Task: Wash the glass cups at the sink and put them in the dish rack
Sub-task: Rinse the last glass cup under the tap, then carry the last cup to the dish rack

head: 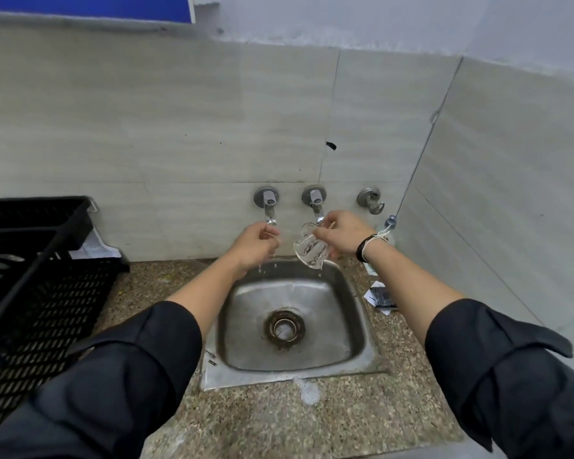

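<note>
My right hand [342,235] grips a clear glass cup [309,248], tilted with its mouth down and left, over the back of the steel sink [362,329] under the right tap [316,207]. My left hand [257,245] is curled under the spout of the left tap [268,207], and water drips from it into the sink; whether it holds anything is hidden. The black dish rack [40,276] stands on the counter to the left.
A granite counter [279,422] surrounds the sink, with a patch of foam [309,390] at its front rim. A dark scrub pad [382,297] lies right of the sink beside a small bottle [390,226]. A third wall fitting [371,200] is further right.
</note>
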The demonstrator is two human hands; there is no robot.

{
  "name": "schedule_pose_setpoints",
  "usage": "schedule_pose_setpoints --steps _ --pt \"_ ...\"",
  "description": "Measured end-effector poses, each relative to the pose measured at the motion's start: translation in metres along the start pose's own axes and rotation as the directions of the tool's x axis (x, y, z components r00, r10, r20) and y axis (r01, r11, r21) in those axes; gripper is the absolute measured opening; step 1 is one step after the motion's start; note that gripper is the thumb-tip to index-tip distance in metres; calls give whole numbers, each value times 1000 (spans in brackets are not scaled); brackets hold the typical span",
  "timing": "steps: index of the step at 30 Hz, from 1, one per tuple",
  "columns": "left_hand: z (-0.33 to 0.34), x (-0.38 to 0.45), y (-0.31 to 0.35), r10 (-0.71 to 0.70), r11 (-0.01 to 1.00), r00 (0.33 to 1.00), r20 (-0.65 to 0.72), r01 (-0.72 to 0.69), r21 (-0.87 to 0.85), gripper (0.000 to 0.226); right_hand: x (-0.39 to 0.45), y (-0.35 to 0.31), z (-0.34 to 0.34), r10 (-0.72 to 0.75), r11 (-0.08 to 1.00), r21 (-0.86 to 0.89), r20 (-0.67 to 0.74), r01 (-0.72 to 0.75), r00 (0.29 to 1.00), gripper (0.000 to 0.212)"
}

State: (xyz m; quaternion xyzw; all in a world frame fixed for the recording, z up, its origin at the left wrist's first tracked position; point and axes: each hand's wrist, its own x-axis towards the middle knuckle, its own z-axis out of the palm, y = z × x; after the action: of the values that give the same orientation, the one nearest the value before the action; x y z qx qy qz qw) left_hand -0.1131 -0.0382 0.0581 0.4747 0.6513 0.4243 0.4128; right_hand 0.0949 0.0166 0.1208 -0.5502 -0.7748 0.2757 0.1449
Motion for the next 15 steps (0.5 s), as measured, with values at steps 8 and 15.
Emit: schedule_pose_setpoints --steps 8,15 --pt "-35 -62 38 42 995 988 -146 -28 97 9 -18 -43 -26 -249 948 -187 64 257 966 32" --pt "-81 -132 40 38 990 941 -335 10 140 11 -36 -88 -9 -438 890 -69 143 450 888 26"
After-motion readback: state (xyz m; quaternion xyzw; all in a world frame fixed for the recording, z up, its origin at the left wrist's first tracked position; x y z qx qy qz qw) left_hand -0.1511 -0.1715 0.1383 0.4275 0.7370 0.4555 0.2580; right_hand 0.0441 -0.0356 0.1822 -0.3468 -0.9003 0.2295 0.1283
